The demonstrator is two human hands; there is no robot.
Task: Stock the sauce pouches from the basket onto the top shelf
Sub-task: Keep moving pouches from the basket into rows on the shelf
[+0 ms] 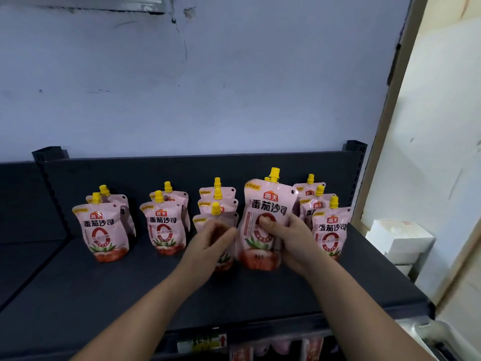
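Observation:
Pink sauce pouches with yellow caps stand in several short rows on the dark top shelf (78, 287). My right hand (289, 241) grips one pouch (268, 204) upright, thumb on its front, just above the shelf in the fourth row from the left. My left hand (210, 243) sits in front of the third row's front pouch (216, 217), fingers curled loosely beside the held pouch; whether it touches a pouch is unclear. The leftmost row's front pouch (102, 230) and the far right row's front pouch (329, 230) stand free. The basket is out of view.
A bluish wall rises behind the shelf's dark back panel (182, 168). White boxes (398, 238) are stacked to the right past the shelf end. More red and pink packages (276, 347) show on the shelf below. A pale board (442, 126) stands at the right.

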